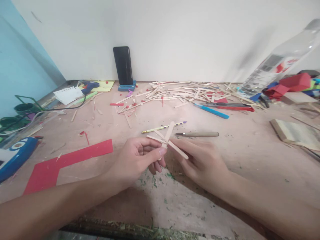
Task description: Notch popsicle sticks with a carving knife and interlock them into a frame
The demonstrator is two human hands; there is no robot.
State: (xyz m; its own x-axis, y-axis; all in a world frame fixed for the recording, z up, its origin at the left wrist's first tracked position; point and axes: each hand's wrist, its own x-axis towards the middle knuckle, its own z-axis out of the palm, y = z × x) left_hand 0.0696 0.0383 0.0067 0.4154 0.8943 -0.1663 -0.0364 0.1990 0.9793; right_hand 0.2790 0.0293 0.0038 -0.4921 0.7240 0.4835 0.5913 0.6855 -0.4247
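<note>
In front of me is a small piece made of crossed wooden craft sticks (170,130), held above the table with its arms spread in several directions. My left hand (142,155) pinches it near the middle between thumb and fingers. Closed at its right side is my right hand (200,160), its fingertips partly hidden behind the stick that points down and right. Just beyond the piece lies a patterned pencil (156,129). A wooden-handled carving tool (200,134) rests beyond my right hand.
Loose craft sticks (175,93) lie heaped by the wall, with a blue cutter (212,111) in front. A phone (123,65) stands upright on a blue holder. Red paper (72,158) lies left, a glue gun (90,86) behind it. A plastic bottle (277,63) leans at right.
</note>
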